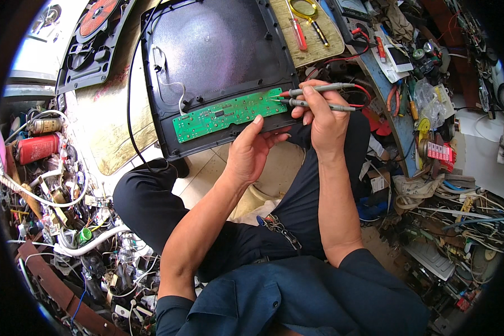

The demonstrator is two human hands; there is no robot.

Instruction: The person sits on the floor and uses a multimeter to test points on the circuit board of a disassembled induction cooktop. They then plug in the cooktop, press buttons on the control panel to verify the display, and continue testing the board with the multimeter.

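A long green circuit board (199, 123) lies along the near edge of a black plastic panel (207, 56), joined to it by a thin white cable (182, 92). My left hand (246, 154) grips the panel's near edge, thumb on top against the board and fingers underneath. In my right hand (322, 120) are two multimeter probes (327, 87), held together like chopsticks, one above the other. Their tips meet or hover over the board's right end; contact is too small to make out. A red lead (368, 96) loops from the probes' back ends.
A black housing with a copper coil (98, 19) rests at the far left. Beyond the panel lie a red-handled screwdriver (299, 36) and yellow-handled tweezers or pliers-like tool. A multimeter (350, 17) stands far right. Cluttered cables and parts (106, 252) flank both sides.
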